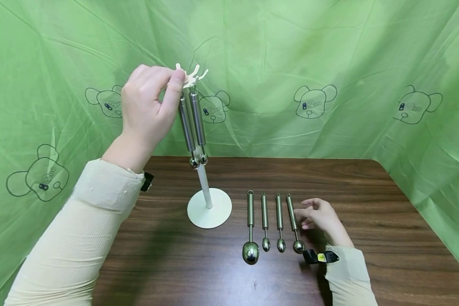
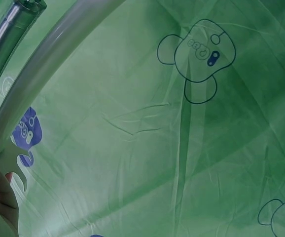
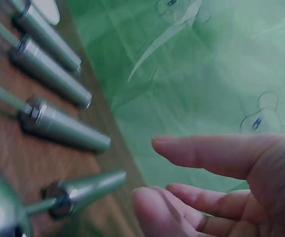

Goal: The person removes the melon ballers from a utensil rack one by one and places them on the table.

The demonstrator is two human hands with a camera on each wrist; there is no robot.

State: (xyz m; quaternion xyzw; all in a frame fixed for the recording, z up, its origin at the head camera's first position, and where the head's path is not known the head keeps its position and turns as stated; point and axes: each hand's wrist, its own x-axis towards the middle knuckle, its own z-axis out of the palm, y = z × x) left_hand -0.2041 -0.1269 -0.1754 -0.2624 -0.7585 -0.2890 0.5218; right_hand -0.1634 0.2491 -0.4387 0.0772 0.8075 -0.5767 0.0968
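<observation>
A white stand (image 1: 204, 182) with a round base rises from the table, its top spreading into curved hooks. Two metal scoops (image 1: 197, 119) with steel handles hang from those hooks. My left hand (image 1: 149, 100) pinches the hooked top between thumb and fingers; the left wrist view catches only part of the fingers, by the hook plate (image 2: 7, 160). On the table several metal scoops lie in a row, among them a large one (image 1: 250, 252) and a round-headed one (image 1: 299, 246) at the right end. Beside that last one hovers my right hand (image 1: 323, 216), fingers loosely bent and holding nothing.
The scoops lie on a dark wood-grain table (image 1: 168, 263), right of the stand's base. Green fabric (image 1: 260, 51) printed with bear heads hangs behind and along both sides. Each wrist wears a black strap device (image 1: 316, 256).
</observation>
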